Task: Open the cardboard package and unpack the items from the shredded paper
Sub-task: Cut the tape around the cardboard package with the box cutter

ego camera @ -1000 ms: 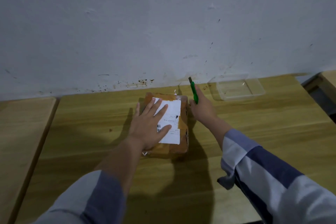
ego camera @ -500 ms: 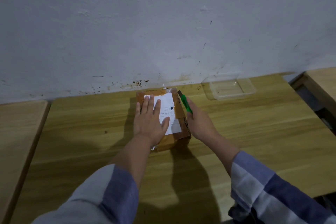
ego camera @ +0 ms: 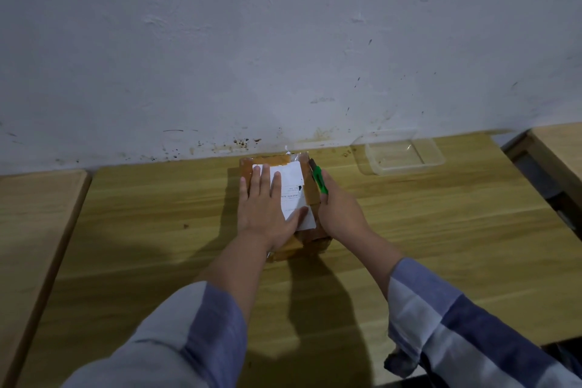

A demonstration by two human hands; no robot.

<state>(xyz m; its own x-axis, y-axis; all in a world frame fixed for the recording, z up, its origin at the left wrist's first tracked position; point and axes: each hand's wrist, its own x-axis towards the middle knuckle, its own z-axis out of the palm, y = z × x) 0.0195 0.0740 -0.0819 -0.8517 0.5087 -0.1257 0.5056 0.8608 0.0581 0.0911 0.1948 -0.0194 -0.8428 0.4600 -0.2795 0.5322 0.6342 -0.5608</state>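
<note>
Cardboard package [ego camera: 310, 231] lies taped shut on the wooden table [ego camera: 441, 230], under the left hand [ego camera: 267, 214], whose straight fingers press flat on its white shipping label [ego camera: 293, 179]. Just right of that hand, the right hand [ego camera: 341, 211] grips a green utility knife [ego camera: 320, 181], its tip at the package's far right edge. Beyond the right hand, well apart, sits a clear plastic container [ego camera: 406, 154] against the wall.
</note>
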